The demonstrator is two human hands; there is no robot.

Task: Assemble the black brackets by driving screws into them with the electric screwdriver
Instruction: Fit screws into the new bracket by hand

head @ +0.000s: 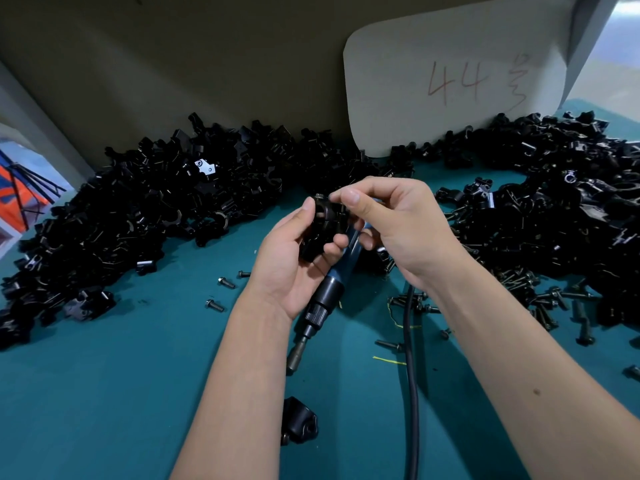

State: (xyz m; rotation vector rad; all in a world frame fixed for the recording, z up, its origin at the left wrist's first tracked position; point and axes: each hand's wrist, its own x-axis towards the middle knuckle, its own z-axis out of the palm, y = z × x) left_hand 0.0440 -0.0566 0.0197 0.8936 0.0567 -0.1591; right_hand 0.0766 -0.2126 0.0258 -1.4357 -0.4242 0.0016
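bracket (320,233) — black, glossy, curved — between both hands

Two hands, the left hand (294,258) and the right hand (391,223), meet at mid-frame. One electric screwdriver (325,299) lies below them with one black cable (412,375). Black brackets form two heaps, too many to count: left heap (138,216), right heap (554,202). One bracket (299,424) sits alone at lower centre. Three loose screws (227,282) lie left of centre; one card (450,81) stands upper right.
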